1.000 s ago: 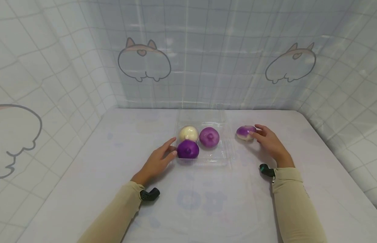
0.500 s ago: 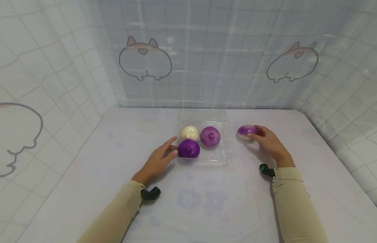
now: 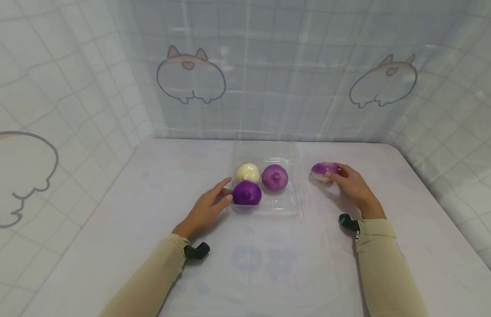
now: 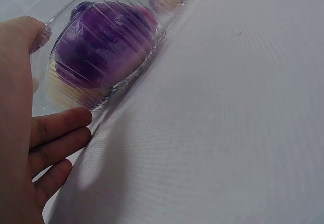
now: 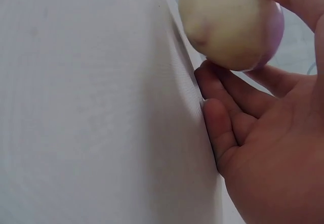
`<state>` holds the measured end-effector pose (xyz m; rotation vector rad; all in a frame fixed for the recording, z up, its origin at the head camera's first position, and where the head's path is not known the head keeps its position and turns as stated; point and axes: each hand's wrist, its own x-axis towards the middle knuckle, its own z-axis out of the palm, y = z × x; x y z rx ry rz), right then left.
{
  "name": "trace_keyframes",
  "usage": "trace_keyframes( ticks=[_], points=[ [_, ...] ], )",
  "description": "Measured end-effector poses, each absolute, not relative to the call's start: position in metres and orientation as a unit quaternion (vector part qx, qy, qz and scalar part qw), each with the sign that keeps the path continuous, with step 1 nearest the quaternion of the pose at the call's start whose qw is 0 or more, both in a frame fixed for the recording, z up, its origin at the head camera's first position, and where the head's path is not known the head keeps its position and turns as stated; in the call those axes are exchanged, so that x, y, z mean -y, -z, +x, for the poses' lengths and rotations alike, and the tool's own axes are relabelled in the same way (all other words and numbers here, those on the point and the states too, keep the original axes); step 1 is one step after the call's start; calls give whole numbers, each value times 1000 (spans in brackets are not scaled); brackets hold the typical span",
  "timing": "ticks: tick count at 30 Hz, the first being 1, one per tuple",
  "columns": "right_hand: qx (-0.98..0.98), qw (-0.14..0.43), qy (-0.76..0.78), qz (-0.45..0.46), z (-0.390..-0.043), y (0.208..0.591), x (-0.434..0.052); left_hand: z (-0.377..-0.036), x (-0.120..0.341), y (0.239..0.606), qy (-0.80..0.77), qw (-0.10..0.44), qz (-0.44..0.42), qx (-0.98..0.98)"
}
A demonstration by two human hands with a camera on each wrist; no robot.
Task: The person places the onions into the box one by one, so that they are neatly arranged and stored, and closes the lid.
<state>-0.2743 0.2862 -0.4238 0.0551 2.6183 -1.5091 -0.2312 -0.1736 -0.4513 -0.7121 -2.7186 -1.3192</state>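
An onion (image 3: 324, 171), purple on top and pale below, is pinched between the thumb and fingers of my right hand (image 3: 352, 187). In the right wrist view the same onion (image 5: 228, 24) shows its pale side with a small nub. A clear plastic clamshell box (image 3: 279, 201) stands at the middle with its lid (image 3: 265, 150) folded back. Inside it sit a white onion (image 3: 247, 171), a light purple onion (image 3: 275, 178) and a dark purple onion (image 3: 247, 193). My left hand (image 3: 206, 208) touches the box's left side, fingers loosely spread beside the dark purple onion (image 4: 104, 44).
A white cloth covers the table (image 3: 245, 273). Tiled-print curtains (image 3: 285, 88) rise behind it and along both sides. The box lies between the hands, its lid reaching toward the back curtain.
The right fingers have closed further round the onion, which has tilted so that its purple top shows more. The left hand and the box hold still; the whole head view has shifted slightly.
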Motion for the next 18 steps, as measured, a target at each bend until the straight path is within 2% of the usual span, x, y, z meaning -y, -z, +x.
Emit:
trace_keyframes(
  ticks=[18],
  points=[
    [-712,27,701,34,-275,419,-276,-232,173,452,420,20,-228,878]
  ],
)
